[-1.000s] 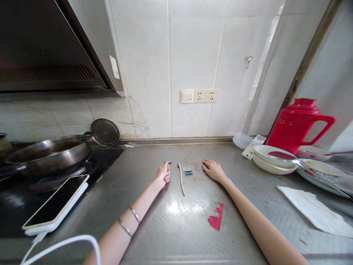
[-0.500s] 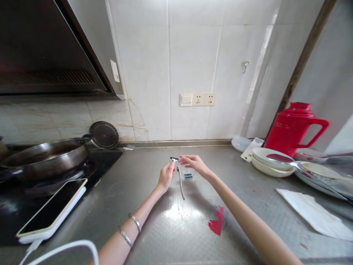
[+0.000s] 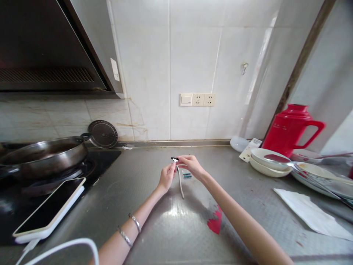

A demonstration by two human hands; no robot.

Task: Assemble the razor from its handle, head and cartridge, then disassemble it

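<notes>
My left hand [image 3: 167, 177] is closed on a small silver piece with a black top, a razor-like head [image 3: 174, 159], held upright above the counter. From the right, the fingertips of my right hand [image 3: 192, 165] pinch at the right end of that black top. Just below the hands, a thin whitish stick or cord [image 3: 180, 184] lies on the metal counter. Beside it are small dark-teal strips [image 3: 187, 176]. Nearer to me lies a torn red piece [image 3: 215, 222]. My fingers partly hide the razor-like head.
A steel pan [image 3: 49, 158] sits on the stove at left, with a phone [image 3: 51, 208] and white cable [image 3: 74, 241] in front. At right stand a red thermos [image 3: 289, 129], stacked bowls [image 3: 268, 167], a plate [image 3: 317, 176] and a white napkin [image 3: 311, 211].
My right hand has moved left and down a little, its spread fingers closing onto the black top. My left hand has stayed almost in place.
</notes>
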